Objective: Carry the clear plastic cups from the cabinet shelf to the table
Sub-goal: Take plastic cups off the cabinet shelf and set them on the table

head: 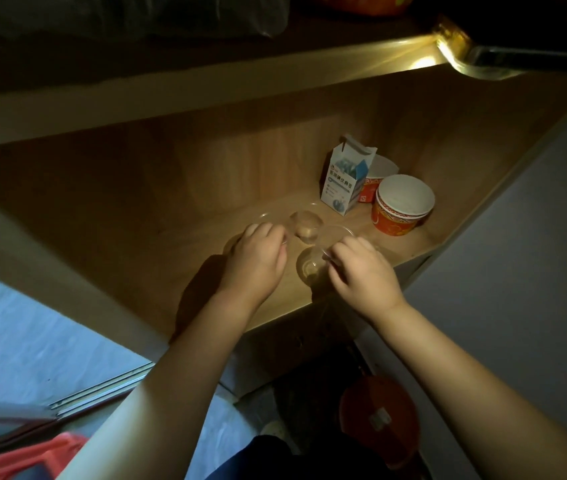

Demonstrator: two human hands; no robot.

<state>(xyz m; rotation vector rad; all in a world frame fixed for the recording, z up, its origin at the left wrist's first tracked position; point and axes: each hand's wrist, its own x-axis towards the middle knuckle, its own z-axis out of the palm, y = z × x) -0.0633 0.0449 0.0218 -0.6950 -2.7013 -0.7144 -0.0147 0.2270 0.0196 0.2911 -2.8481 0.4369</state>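
Shelf: a wooden cabinet shelf [206, 188], lit warmly from above right; its left part is bare and dim.
Clear cups: several clear plastic cups [306, 227] stand grouped near the middle of the shelf, toward its front edge. They are transparent and faint, so their exact number is hard to make out; rims show at the back of the group, one cup stands between the two hands, and another [309, 268] sits nearer the front edge.
Left hand: the left hand [258, 258] is over the left side of the group, fingers curled down. A thin rim edge shows at its fingertips, but I cannot tell whether they actually grip a cup.
Right hand: the right hand [361, 271] is at the right side of the group, fingers bent and pinched onto the rim of a clear cup [335, 233].
Back right corner: a small white and blue carton [342, 181] with an opened top stands upright, and just beside it red patterned paper bowls [401, 206], one partly hidden behind the carton.
Below the shelf: dark; an orange round object [379, 415] is only dimly visible.
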